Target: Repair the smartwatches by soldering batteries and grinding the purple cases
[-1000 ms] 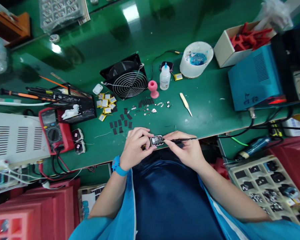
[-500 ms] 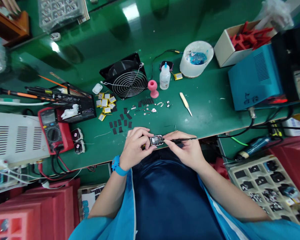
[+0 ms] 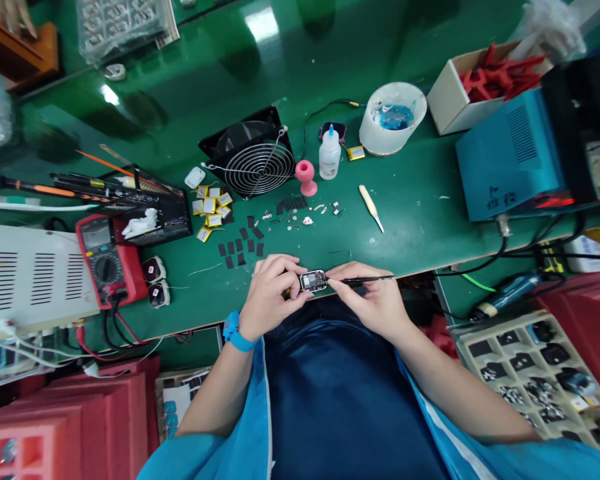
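Note:
Between my hands, at the front edge of the green bench, is a small opened watch-like device [image 3: 314,281] with its circuit board facing up. My left hand [image 3: 275,293] grips its left end between thumb and fingers; a bit of yellow shows by the fingertips. With thumb and forefinger pinched, my right hand [image 3: 367,297] holds a thin black tool [image 3: 367,279], probably tweezers, whose tip reaches the device's right end. Farther in lie black pads [image 3: 239,245], small loose parts [image 3: 307,221] and a cream-handled tool [image 3: 370,205].
Yellow-edged battery cells [image 3: 213,207] lie near a black fan [image 3: 257,157]. A pink holder [image 3: 306,177], a dropper bottle [image 3: 330,155] and a white tub [image 3: 394,119] stand behind. A red multimeter [image 3: 107,263] is left, a blue soldering station [image 3: 510,157] right. Someone's hand [image 3: 13,15] shows top left.
My hands, the device and the black tool look almost unmoved. At the top left, the other person's hand has shifted slightly.

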Action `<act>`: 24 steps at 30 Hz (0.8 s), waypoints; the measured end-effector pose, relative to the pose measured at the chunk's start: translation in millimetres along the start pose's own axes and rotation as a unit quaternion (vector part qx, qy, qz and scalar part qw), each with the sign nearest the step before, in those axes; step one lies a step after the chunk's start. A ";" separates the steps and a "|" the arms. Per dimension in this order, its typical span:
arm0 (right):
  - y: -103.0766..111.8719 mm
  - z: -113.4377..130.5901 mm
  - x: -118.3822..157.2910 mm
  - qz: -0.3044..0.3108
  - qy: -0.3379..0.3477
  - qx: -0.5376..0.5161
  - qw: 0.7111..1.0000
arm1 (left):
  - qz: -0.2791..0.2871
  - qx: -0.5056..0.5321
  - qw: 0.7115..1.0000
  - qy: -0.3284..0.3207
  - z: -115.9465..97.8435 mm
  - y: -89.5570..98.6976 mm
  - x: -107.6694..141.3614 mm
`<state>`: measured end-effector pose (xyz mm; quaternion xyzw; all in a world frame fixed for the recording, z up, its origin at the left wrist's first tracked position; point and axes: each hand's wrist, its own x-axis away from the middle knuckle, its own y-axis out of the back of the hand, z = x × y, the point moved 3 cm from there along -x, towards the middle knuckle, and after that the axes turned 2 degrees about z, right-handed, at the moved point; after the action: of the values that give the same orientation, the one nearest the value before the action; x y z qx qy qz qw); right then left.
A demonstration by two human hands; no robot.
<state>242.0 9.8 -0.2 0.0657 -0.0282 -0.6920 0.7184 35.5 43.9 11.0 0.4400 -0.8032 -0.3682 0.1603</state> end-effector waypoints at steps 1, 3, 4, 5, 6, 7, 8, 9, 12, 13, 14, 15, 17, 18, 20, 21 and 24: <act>0.0 -0.1 0.0 -0.001 0.002 -0.002 1.000 | 0.000 0.000 1.000 -0.001 -0.4 0.0 0.0; -0.2 -0.1 0.1 -0.002 0.003 -0.003 1.000 | 0.000 -0.003 1.000 -0.002 -1.2 -0.1 -0.3; -0.4 0.0 0.2 -0.001 0.002 -0.003 1.000 | 0.000 -0.006 1.000 -0.003 -1.6 -0.2 -0.6; -0.5 0.3 0.3 -0.001 0.001 -0.002 1.000 | -0.001 -0.009 1.000 -0.004 -1.9 -0.3 -1.0; -0.7 0.6 0.3 -0.001 0.000 -0.002 1.000 | -0.003 -0.011 1.000 -0.007 -2.0 -0.3 -1.3; -0.8 0.9 0.4 0.000 -0.001 -0.003 1.000 | -0.005 -0.012 1.000 -0.010 -1.9 -0.3 -1.5; -0.9 1.3 0.5 -0.001 -0.002 -0.003 1.000 | -0.007 -0.012 1.000 -0.012 -1.6 -0.3 -1.6; -0.8 1.6 0.5 -0.001 -0.002 -0.003 1.000 | -0.008 -0.010 1.000 -0.013 -1.2 -0.4 -1.6; -0.8 2.1 0.4 0.000 0.000 -0.002 1.000 | -0.008 -0.010 1.000 -0.014 -0.7 -0.8 -1.1; -0.8 2.1 0.3 0.000 0.001 -0.002 1.000 | -0.010 -0.012 1.000 -0.015 -1.3 -1.1 -0.9; -0.8 2.0 0.2 0.000 0.003 -0.002 1.000 | -0.014 -0.014 1.000 -0.016 -2.3 -1.6 -0.8; -0.7 1.9 0.1 0.000 0.004 -0.003 1.000 | -0.017 -0.016 1.000 -0.018 -3.6 -2.4 -0.7; -0.7 1.8 -0.1 -0.001 0.007 -0.003 1.000 | -0.024 -0.016 0.999 -0.018 -6.8 -4.8 -0.8; -0.7 1.7 -0.1 -0.001 0.008 -0.002 1.000 | -0.026 -0.016 0.999 -0.016 -8.3 -6.2 -0.9; -0.6 1.5 0.0 0.000 0.009 -0.002 1.000 | -0.024 -0.017 0.999 -0.012 -10.6 -8.9 -1.2; -0.6 1.4 0.1 0.001 0.009 -0.003 1.000 | -0.021 -0.018 1.000 -0.008 -11.3 -9.9 -1.4; -0.3 1.1 0.6 0.004 0.012 -0.006 1.000 | -0.016 -0.023 1.000 -0.004 -12.2 -10.6 -2.1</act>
<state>241.6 9.1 0.8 0.0698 -0.0160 -0.6886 0.7216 50.0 36.4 11.6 0.4474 -0.7883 -0.3904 0.1613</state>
